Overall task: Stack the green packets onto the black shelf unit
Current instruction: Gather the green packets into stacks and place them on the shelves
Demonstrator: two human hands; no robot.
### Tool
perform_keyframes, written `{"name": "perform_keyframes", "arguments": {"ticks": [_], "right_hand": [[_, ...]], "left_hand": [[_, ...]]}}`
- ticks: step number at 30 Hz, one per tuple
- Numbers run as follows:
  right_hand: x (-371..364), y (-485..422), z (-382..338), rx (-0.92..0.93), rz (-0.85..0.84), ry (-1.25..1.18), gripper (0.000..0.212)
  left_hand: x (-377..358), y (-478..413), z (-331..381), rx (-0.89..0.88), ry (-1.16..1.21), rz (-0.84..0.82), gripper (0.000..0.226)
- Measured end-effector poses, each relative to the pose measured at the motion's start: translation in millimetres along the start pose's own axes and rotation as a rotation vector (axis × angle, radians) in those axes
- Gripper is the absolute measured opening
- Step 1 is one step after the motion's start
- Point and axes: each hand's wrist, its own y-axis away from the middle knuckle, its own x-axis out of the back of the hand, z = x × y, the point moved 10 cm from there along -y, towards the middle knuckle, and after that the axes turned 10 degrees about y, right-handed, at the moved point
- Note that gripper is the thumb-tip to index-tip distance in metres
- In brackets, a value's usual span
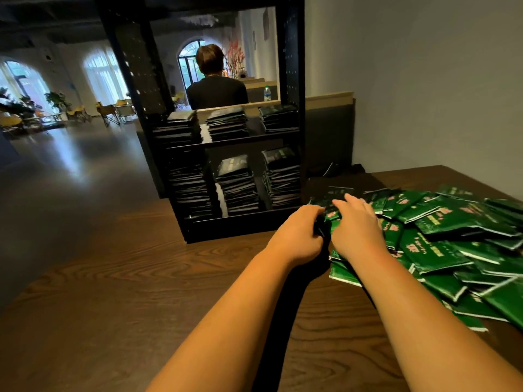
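A loose heap of green packets [441, 239] covers the right side of the wooden table. The black shelf unit [293, 80] stands at the table's far edge, with several stacks of packets on its two levels. My left hand [297, 236] curls around the left edge of a small bunch of packets at the heap's near-left corner. My right hand [358, 224] lies flat on top of the same bunch, fingers stretched toward the shelf. The packets under my hands are mostly hidden.
The wooden table [141, 278] stretches bare to the left and front of my arms. A grey wall runs along the right. A person [215, 86] sits with their back turned behind the shelf. Chairs and plants stand far left.
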Motion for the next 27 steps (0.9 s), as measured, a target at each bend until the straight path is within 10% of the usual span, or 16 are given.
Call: {"name": "perform_keyframes", "arguments": {"ticks": [18, 27], "right_hand": [[8, -6, 37, -0.295, -0.013, 0.014, 0.048], [19, -5, 35, -0.209, 0.13, -0.483, 0.042]], "left_hand": [[-39, -24, 14, -0.293, -0.608, 0.156, 0.03], [-27, -15, 11, -0.238, -0.401, 0.167, 0.037]]}}
